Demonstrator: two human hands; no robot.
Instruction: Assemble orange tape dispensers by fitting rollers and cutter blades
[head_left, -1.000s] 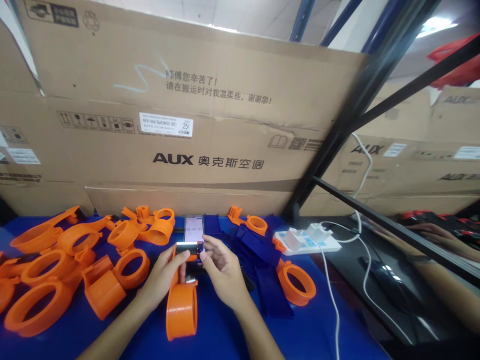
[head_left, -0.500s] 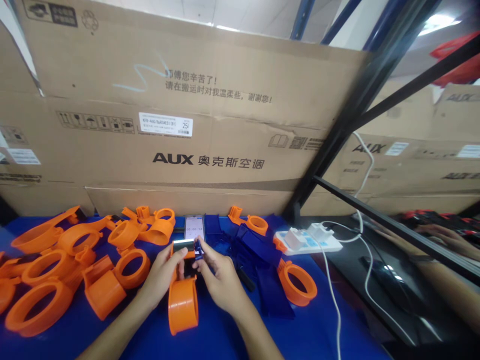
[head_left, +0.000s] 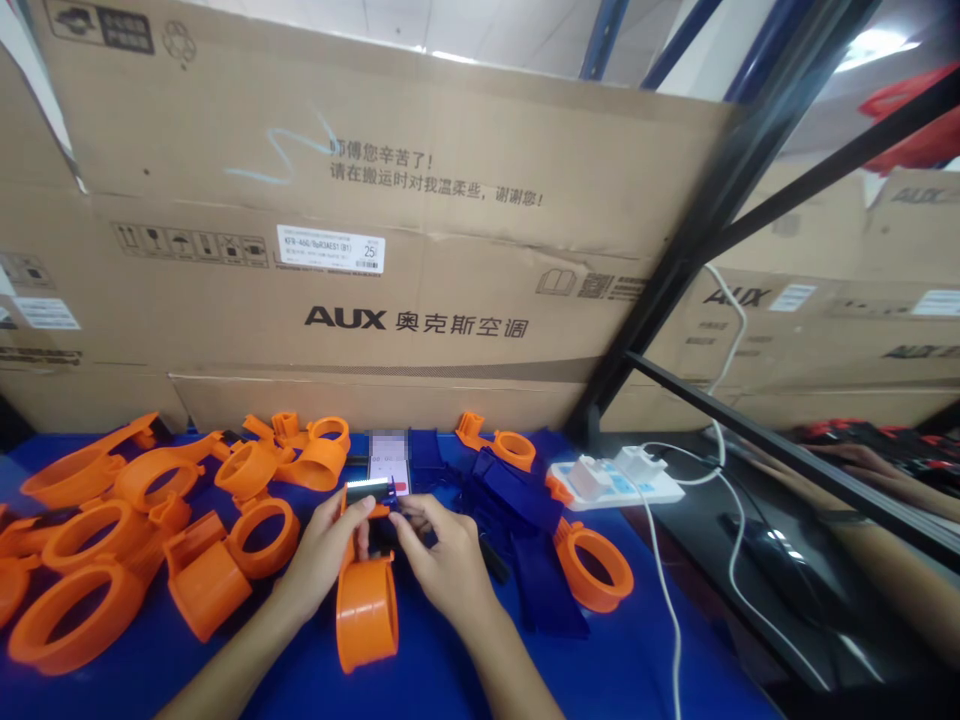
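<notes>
My left hand [head_left: 324,545] is closed around an orange tape dispenser [head_left: 367,612], its round hub hanging down and its toothed cutter edge [head_left: 367,485] at the top. A small dark blue plastic piece [head_left: 391,491] sits against the right end of that edge. My right hand [head_left: 444,558] pinches there, thumb and forefinger together at the piece; the fingertips partly hide the contact. Just behind the cutter edge lies a phone [head_left: 388,462] with a timer on its screen.
Several orange tape dispensers [head_left: 79,625] are piled on the left of the blue tabletop [head_left: 442,670]. Dark blue plastic pieces [head_left: 544,575] and another orange dispenser [head_left: 596,570] lie right. A power strip [head_left: 660,485] with white cables stands beyond, near a black frame post [head_left: 637,310] and another person's arm [head_left: 885,560].
My right hand has brought the dark blue piece left, from upright beside the dispenser to lying against its cutter end. The left hand and dispenser have hardly moved.
</notes>
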